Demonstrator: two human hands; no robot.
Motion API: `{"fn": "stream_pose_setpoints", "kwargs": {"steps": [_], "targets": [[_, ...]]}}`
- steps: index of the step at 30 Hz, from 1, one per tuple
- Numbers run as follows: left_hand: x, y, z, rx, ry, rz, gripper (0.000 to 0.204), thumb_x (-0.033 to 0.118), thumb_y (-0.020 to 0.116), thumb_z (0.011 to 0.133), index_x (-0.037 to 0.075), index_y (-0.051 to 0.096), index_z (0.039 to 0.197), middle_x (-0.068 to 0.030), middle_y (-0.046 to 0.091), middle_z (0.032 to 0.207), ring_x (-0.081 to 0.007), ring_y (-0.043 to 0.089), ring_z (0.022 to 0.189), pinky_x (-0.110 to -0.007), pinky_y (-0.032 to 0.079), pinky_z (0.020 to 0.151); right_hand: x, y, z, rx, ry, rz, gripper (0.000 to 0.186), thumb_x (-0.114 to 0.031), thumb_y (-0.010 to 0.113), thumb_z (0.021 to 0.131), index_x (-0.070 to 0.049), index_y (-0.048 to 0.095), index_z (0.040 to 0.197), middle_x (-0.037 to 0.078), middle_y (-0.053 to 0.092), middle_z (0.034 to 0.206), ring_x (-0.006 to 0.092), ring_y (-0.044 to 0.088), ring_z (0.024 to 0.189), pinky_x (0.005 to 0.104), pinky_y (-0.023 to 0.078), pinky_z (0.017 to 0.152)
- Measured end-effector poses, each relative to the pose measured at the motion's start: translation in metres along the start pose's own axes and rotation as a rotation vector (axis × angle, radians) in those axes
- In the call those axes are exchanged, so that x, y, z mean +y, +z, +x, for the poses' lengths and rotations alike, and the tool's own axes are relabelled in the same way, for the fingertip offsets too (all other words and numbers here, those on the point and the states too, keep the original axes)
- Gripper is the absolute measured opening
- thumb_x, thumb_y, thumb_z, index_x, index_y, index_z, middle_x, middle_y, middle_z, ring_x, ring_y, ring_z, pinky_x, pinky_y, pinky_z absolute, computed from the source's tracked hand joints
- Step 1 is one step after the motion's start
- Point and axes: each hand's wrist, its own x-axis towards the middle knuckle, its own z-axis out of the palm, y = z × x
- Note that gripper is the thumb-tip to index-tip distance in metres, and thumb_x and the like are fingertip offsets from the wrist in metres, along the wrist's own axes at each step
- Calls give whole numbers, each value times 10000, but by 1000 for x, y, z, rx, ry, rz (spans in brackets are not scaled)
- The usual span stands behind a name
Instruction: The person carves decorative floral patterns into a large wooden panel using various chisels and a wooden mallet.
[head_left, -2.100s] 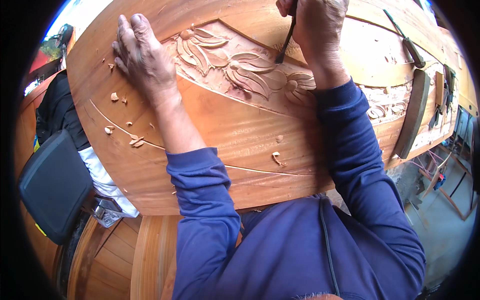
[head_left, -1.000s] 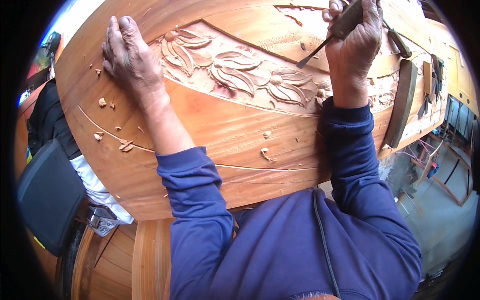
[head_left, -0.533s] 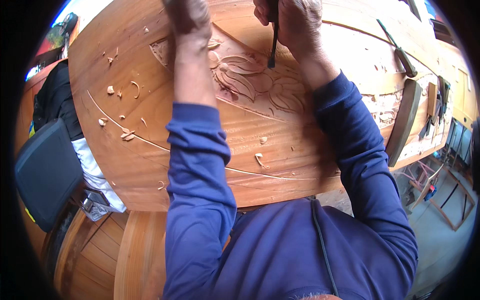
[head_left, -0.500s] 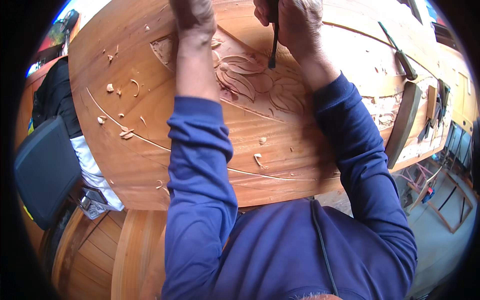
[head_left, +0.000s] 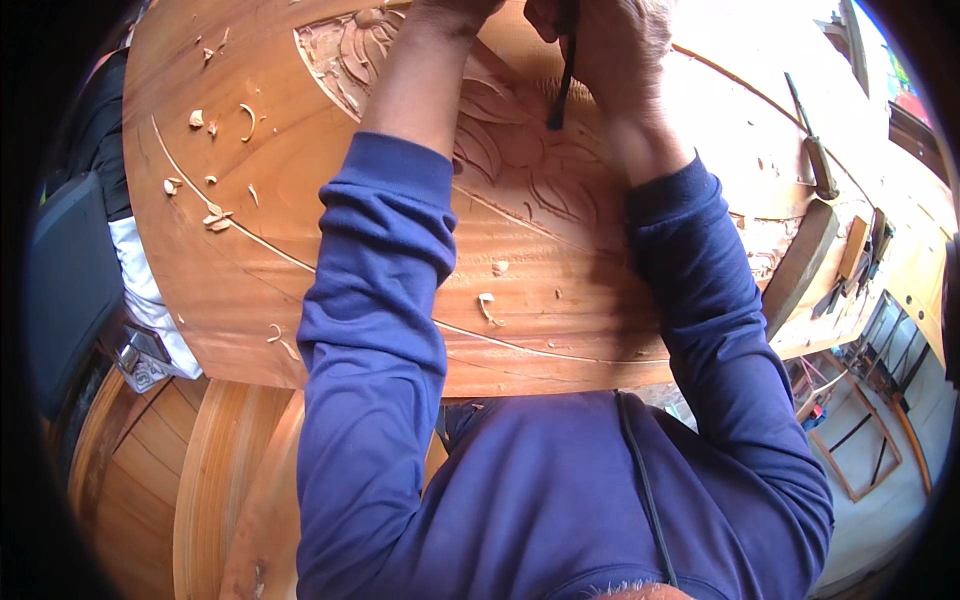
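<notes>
A carved wooden panel [head_left: 560,270] lies before me, with flowers and leaves cut in relief. Near the top edge my right hand [head_left: 625,45] is closed around a dark, slim chisel [head_left: 563,90]. Its flared end points down toward me, over the carved flower [head_left: 525,145]. To the left of it, my left hand [head_left: 455,10] is at the upper edge above the carving; its fingers are cut off by the picture's edge, so I cannot tell what they hold. Both forearms reach across the panel.
Curled wood shavings [head_left: 217,217] lie on the panel's left and front. At the right rest a thin tool with a wooden handle [head_left: 820,165], a long wooden block [head_left: 802,255] and several smaller tools [head_left: 868,255]. A dark chair [head_left: 75,280] stands left; a metal frame [head_left: 860,440] is at lower right.
The view has shifted, so the panel sits higher and more to the left. My left hand has moved right, nearer the right hand, uncovering carving on its left. The right hand still grips the chisel.
</notes>
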Motion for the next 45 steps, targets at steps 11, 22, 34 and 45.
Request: {"fn": "stream_pose_setpoints", "kwargs": {"steps": [11, 22, 34, 45], "targets": [[-2, -6, -4, 7, 35, -51, 280, 247, 584, 1077, 34, 700, 1216, -17, 708, 1125, -86, 633, 1039, -232, 497, 920, -4, -4, -13, -13, 31, -9, 490, -240, 562, 1088, -115, 439, 1546, -37, 558, 737, 44, 467, 477, 216, 368, 406], [1, -17, 3, 71, 27, 145, 200, 205, 571, 1001, 49, 685, 948, 15, 626, 890, -63, 574, 835, -232, 480, 756, 12, -4, -8, -33, 104, 2, 535, -230, 572, 1084, -120, 422, 1585, -67, 542, 721, 14, 454, 492, 203, 356, 419], [-25, -9, -7, -96, -83, -90, 251, 300, 568, 1088, 110, 674, 1212, -1, 680, 1048, -80, 635, 1016, -245, 538, 874, -3, -2, -21, 50, 18, 25, 475, -272, 483, 1116, -121, 426, 1563, -36, 548, 725, 21, 409, 470, 185, 327, 385], [25, -18, 3, -56, -272, -2, 605, 562, 452, 1063, 94, 504, 1442, -95, 683, 1135, -156, 685, 953, -289, 555, 825, 3, 5, -6, 125, -53, -11, 398, -251, 527, 1101, -100, 522, 1469, -43, 496, 736, 34, 431, 477, 206, 361, 396]]}}
